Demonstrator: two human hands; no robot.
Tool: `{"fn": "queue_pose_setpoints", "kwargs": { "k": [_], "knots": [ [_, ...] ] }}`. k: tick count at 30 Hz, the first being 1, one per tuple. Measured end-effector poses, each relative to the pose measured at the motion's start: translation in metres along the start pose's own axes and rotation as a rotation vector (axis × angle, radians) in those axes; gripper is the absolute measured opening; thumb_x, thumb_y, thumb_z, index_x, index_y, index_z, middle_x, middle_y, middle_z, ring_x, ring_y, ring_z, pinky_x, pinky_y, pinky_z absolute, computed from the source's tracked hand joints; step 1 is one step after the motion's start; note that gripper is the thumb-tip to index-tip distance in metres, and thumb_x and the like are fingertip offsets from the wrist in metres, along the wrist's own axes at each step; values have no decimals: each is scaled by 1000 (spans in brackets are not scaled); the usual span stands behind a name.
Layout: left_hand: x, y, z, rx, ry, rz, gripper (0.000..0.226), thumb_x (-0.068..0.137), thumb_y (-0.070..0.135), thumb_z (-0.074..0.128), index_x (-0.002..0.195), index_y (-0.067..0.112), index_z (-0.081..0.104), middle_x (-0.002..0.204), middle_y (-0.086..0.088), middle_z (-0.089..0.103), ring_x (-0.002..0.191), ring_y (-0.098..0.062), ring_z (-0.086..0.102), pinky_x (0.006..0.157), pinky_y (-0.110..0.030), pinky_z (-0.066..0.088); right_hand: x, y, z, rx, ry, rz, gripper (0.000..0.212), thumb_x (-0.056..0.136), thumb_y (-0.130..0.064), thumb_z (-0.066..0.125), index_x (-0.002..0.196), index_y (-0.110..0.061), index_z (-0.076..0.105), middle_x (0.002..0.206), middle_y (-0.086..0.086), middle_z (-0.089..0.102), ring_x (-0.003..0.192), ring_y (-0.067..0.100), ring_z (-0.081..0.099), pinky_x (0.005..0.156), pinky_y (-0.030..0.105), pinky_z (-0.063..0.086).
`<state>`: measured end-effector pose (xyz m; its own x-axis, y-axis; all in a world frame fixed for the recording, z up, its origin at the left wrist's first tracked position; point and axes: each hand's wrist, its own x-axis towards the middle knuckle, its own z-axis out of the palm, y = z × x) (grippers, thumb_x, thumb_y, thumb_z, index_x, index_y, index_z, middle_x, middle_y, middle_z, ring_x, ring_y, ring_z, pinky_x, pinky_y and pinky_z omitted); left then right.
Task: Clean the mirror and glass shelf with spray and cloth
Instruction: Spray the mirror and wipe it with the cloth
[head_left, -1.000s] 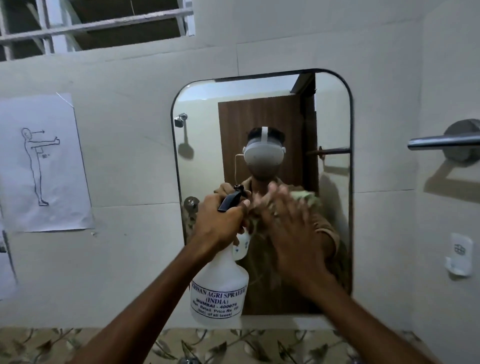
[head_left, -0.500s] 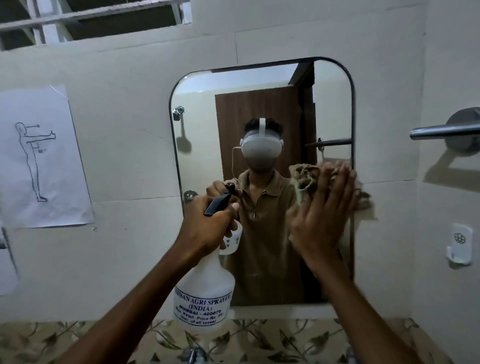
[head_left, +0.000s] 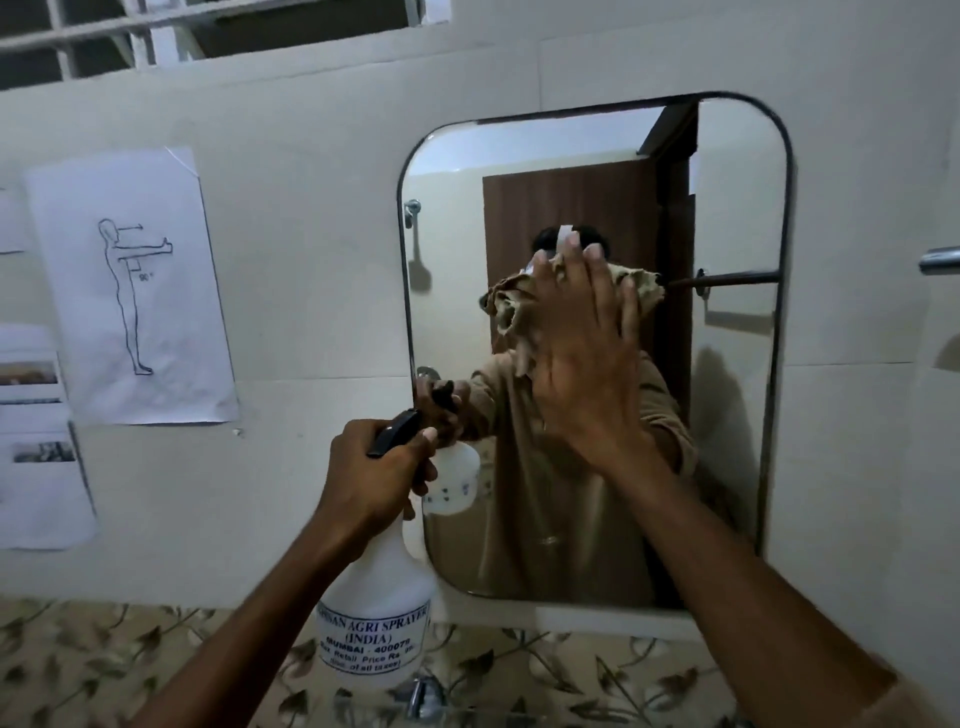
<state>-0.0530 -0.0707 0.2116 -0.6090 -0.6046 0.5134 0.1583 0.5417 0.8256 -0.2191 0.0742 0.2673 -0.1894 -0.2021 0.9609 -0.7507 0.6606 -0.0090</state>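
Observation:
A rounded wall mirror (head_left: 727, 415) hangs on the pale tiled wall and reflects a person in a brown shirt. My right hand (head_left: 582, 364) lies flat, fingers straight, pressing a crumpled tan cloth (head_left: 506, 306) against the middle of the glass. My left hand (head_left: 371, 478) grips the black trigger head of a white spray bottle (head_left: 376, 613), held upright just left of the mirror's lower corner. A narrow pale ledge (head_left: 597, 621) runs under the mirror; I cannot tell if it is the glass shelf.
Paper sheets, one with a figure drawing (head_left: 130, 291), are stuck on the wall at left. A metal towel bar (head_left: 940, 260) juts in at the right edge. Leaf-patterned tiles (head_left: 104, 654) and a chrome tap (head_left: 423, 699) lie below. A barred window (head_left: 156, 36) sits above.
My right hand with the cloth has swept from the mirror's right edge back to its middle and higher up. The view has shifted left, and the bottle stays in my left hand.

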Motion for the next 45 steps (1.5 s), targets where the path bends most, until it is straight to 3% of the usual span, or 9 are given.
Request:
{"fn": "queue_pose_setpoints", "kwargs": {
  "k": [10,18,23,27,31,36,40,43,45],
  "knots": [
    [-9,-18,-1,53,-40,-29,22,100,15,66,80,6,73,66,-13,71,56,-19,65,42,-28,49,-166,1,37,-48,-323,-451,89,86,-22,66,160,-21,15,168,6,4,155,23,5,124,43,3],
    [-23,-26,-7,102,-45,-15,27,99,15,66,77,0,72,65,-12,71,51,-14,64,42,-28,49,-58,-10,7,-4,-15,253,76,95,-23,44,160,-12,4,167,17,-3,155,31,-5,124,54,3],
    [-29,-34,-7,96,-47,-39,33,98,14,67,72,-5,71,65,-20,71,52,-26,64,42,-31,49,-148,-56,53,106,-270,-272,91,86,-8,52,160,-17,2,168,6,-11,153,21,-17,126,42,0],
    [-33,-37,-8,85,-42,-50,30,99,13,67,73,-2,71,69,-22,72,55,-23,64,42,-30,48,-210,-44,62,36,-453,-539,86,83,-10,47,160,-16,10,169,2,-3,155,20,-4,124,42,8],
    [-42,-43,-6,80,-56,-68,27,100,14,65,78,-3,71,72,-23,73,56,-20,64,42,-29,49,-218,2,39,-26,-372,-270,90,81,-11,54,160,-17,12,169,7,0,155,26,3,122,50,14],
    [-47,-48,-2,89,-58,-65,29,100,14,65,77,-1,71,69,-19,72,55,-18,64,42,-28,48,-218,65,5,-9,-204,266,66,95,-28,33,159,-14,19,167,14,8,154,33,8,121,58,13],
    [-48,-46,10,85,-66,-55,26,100,15,65,77,4,71,67,-15,72,55,-18,65,41,-27,48,-212,51,10,49,-73,527,65,99,-25,33,159,-11,13,167,17,4,155,33,2,122,57,11],
    [-47,-41,32,58,-109,-47,25,100,15,66,80,1,73,69,-17,73,55,-21,65,42,-28,49,-207,22,22,32,-81,507,69,98,-24,41,159,-12,12,167,18,2,154,35,0,123,56,5],
    [-46,-35,49,38,-137,-24,26,99,14,66,78,1,73,68,-17,73,54,-22,66,45,-32,51,-220,7,28,36,-190,203,79,88,-11,49,159,-15,15,167,16,3,154,34,1,123,56,7]
  ]
}}
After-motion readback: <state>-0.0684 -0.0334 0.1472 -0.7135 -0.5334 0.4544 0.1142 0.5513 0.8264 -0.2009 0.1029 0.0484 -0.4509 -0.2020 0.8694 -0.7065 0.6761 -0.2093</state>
